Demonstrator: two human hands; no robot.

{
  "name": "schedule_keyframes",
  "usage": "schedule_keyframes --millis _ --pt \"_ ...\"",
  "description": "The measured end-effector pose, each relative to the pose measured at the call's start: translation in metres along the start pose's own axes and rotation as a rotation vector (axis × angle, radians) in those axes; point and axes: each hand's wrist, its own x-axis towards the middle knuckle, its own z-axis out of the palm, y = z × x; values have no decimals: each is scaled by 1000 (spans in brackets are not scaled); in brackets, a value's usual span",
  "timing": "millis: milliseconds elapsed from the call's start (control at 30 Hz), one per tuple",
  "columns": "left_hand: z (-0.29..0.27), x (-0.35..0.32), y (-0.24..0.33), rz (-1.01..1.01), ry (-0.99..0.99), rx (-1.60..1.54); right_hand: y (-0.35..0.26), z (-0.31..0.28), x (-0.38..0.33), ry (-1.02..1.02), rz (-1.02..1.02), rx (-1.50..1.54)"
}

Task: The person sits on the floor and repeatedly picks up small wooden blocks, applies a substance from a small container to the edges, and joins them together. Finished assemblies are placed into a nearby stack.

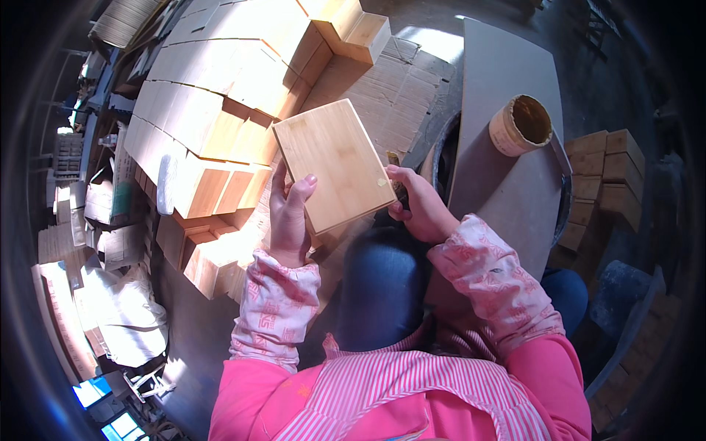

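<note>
A light wooden box [334, 165] is held up and tilted in front of me, over my knees. My left hand [289, 213] is closed on its left edge, thumb on the near face and fingers behind. At the box's right edge is my right hand [419, 202], its fingers curled in a pinch. Something small and dark shows between those fingers, too hidden to name. A pale smear [381, 182] marks the box face beside the fingertips.
Many similar wooden boxes [213, 110] are stacked at the left. To the right, a grey board [500, 191] bears a round open tub [507, 132] with a smeared rim. More wooden blocks [618, 176] stand farther right. Flattened cardboard [390, 92] lies beyond the box.
</note>
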Motion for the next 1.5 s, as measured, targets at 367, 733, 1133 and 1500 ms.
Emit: schedule_keyframes --millis 367,733,1133,1500 --pt "-2 14 -23 52 75 -138 4 -13 7 40 -40 -103" --pt "6 83 -91 5 265 -117 6 -17 -58 99 -556 -689" --pt "-11 129 -118 159 221 -330 -31 -74 -174 246 -680 -986" --pt "-65 146 -97 286 186 -331 -27 -117 -174 409 -699 -890"
